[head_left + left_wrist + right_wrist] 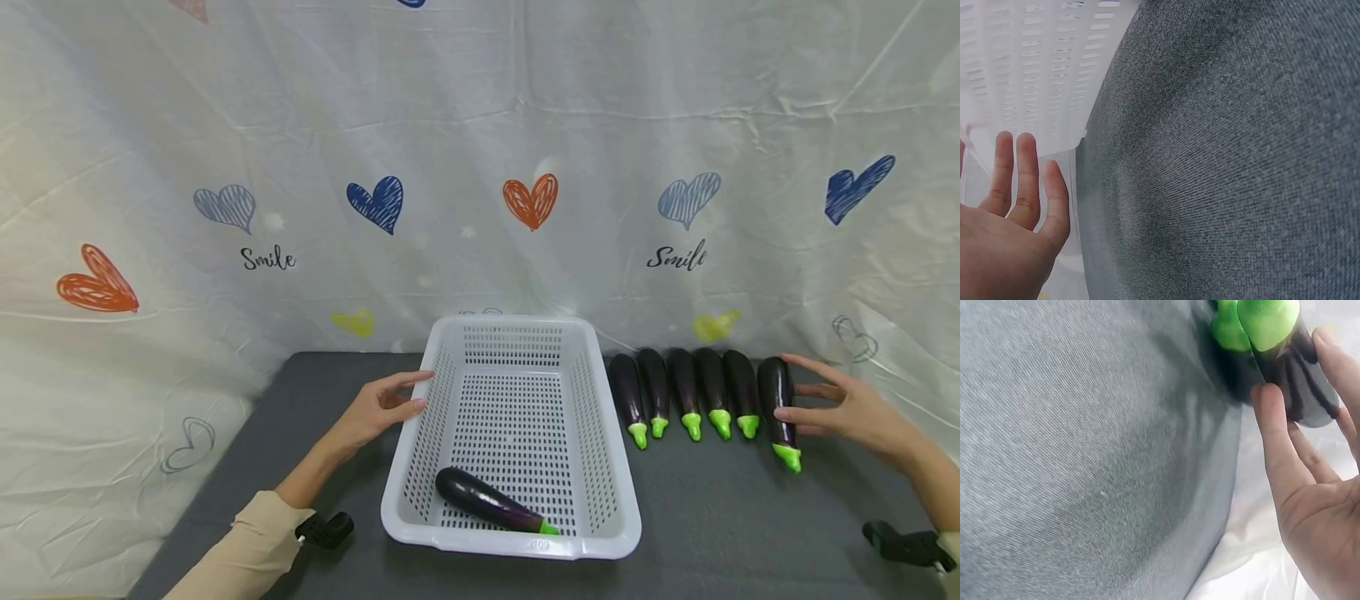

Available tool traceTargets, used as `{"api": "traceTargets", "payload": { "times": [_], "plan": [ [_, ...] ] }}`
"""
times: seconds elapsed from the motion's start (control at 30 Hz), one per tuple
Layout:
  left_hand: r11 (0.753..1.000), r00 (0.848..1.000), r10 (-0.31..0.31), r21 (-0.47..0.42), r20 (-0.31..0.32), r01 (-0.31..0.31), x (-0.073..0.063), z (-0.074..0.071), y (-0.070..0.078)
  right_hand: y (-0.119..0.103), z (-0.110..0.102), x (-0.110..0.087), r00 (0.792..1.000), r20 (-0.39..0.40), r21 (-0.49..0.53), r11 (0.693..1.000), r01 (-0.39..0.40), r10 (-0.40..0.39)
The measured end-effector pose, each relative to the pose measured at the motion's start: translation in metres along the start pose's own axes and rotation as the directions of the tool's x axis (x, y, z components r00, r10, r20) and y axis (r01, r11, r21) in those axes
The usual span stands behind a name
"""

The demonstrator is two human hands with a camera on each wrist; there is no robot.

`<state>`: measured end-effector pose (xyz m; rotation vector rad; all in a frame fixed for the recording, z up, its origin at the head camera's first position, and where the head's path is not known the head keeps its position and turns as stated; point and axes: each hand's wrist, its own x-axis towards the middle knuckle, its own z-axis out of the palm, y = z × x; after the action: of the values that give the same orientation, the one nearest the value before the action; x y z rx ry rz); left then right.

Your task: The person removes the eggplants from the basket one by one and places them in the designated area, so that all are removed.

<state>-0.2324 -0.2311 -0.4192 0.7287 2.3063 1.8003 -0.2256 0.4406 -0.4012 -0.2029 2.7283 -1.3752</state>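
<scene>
A white perforated plastic basket (510, 425) stands at the middle of the table. Inside it, near the front wall, lies a dark purple eggplant (491, 502) with a green stem end. My left hand (381, 406) is at the basket's left rim, its fingers extended and the fingertips at the edge; the left wrist view shows the palm (1004, 244) beside the basket wall. At the right end of a row of eggplants, my right hand (843, 404) holds the last eggplant (775, 392) between thumb and fingers. In the right wrist view, that eggplant (1300, 375) partly covers a neighbour.
Several more eggplants (682, 387) stand side by side right of the basket, green ends toward me. A dark grey cloth (720, 525) covers the table. Behind it hangs a white curtain (450, 275) printed with hearts.
</scene>
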Motion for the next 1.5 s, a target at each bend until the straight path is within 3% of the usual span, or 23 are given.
{"api": "traceTargets", "payload": {
  "times": [0.57,0.73,0.97,1.17,1.5],
  "plan": [
    [1.0,1.0,0.012,-0.015,0.007,-0.012,0.0,0.0,-0.002,0.026,-0.015,0.019,0.999,0.041,0.017,0.999,-0.037,0.036],
    [1.0,1.0,0.008,-0.016,0.012,-0.008,-0.001,0.001,0.0,0.03,-0.016,0.024,0.998,0.056,-0.027,0.999,-0.03,0.032],
    [1.0,1.0,0.002,-0.011,0.014,-0.001,0.0,0.001,0.0,0.029,-0.019,0.03,0.998,0.063,0.036,0.999,-0.016,0.013],
    [1.0,1.0,0.007,-0.013,0.02,-0.006,0.0,0.0,-0.001,0.03,-0.017,0.035,0.999,0.031,0.026,0.999,-0.021,0.02],
    [0.999,1.0,0.021,-0.026,0.021,-0.02,0.001,-0.001,-0.005,0.036,-0.009,0.035,0.996,-0.071,-0.007,0.999,0.051,-0.051]
  ]
}}
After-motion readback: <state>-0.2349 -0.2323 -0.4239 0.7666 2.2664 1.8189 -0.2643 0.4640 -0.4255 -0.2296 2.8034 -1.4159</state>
